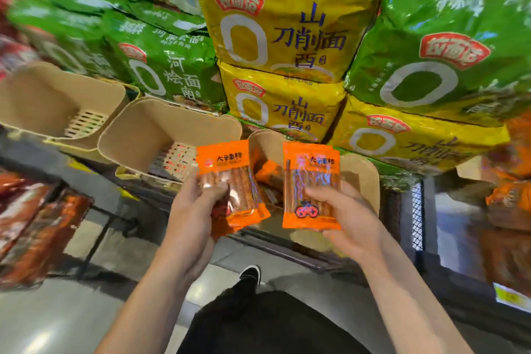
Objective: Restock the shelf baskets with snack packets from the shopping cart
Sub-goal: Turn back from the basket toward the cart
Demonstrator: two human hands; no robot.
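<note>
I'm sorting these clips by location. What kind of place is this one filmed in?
Most likely a grocery shop aisle. Big yellow noodle multipacks and green ones are stacked on shelving, beige display baskets line the shelf edge, and both hands hold orange snack packets, as if restocking.

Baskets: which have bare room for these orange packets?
Left basket and middle basket show bare floors, walled by green noodle bags behind. Right basket, behind both hands' packets, already holds orange packets. Noodle stacks are crowded.
</note>
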